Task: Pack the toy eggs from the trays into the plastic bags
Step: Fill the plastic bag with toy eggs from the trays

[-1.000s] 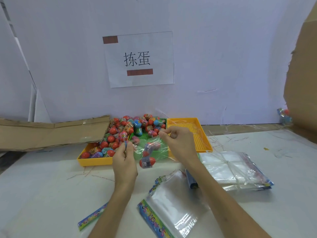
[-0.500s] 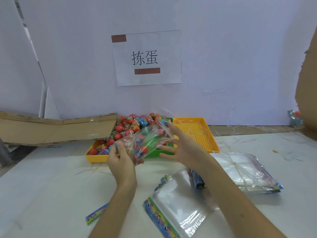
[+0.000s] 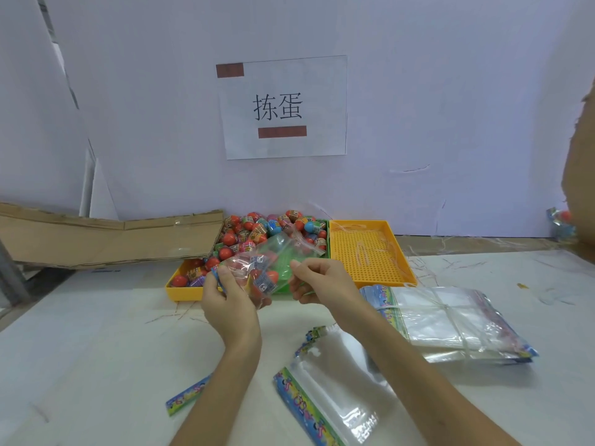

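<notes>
A clear plastic bag (image 3: 257,273) holding a few red toy eggs hangs tilted over the trays. My left hand (image 3: 227,305) grips its lower left end by the colourful header. My right hand (image 3: 317,281) has curled fingers and pinches the bag's right side. Behind the bag, a heap of loose toy eggs (image 3: 257,226) fills a yellow tray (image 3: 180,292) and the green tray (image 3: 325,235) beside it. To the right is a second yellow tray (image 3: 370,252) holding only plastic strands.
A tied stack of empty bags (image 3: 450,320) lies at the right, and loose empty bags (image 3: 331,384) lie near the front. A printed header strip (image 3: 190,394) is at front left. Flat cardboard (image 3: 96,236) leans at the left, and a filled bag (image 3: 560,220) sits far right.
The bag went from hanging upright between both hands to lying tilted over the trays. My right hand let go, opened, then curled back onto the bag's right side.
</notes>
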A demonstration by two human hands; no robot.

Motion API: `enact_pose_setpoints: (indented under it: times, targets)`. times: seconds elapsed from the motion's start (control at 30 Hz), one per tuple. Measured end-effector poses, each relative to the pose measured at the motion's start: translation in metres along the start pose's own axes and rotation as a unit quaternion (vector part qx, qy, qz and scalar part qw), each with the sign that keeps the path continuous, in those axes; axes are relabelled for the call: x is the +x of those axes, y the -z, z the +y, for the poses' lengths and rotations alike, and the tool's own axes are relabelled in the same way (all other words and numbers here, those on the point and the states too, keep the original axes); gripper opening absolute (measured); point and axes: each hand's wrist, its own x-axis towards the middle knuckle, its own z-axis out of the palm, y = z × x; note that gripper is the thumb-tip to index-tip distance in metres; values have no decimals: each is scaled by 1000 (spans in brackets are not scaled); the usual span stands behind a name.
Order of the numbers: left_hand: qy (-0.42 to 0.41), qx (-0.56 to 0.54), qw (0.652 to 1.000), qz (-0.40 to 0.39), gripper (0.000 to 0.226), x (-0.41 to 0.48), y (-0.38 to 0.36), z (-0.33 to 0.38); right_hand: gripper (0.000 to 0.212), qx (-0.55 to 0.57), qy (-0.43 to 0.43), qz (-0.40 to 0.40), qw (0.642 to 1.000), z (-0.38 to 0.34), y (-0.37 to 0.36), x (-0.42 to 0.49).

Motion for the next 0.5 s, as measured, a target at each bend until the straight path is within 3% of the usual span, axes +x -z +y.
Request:
enact_pose_setpoints:
  times: [0.4, 0.5]
  targets:
    - [35, 5, 999, -13, 34, 7, 1, -2, 33, -163, 86, 4, 983, -4, 9, 3]
    - [24, 6, 1000, -3, 33, 7, 1, -2, 34, -139, 87, 19, 986, -3, 3, 1]
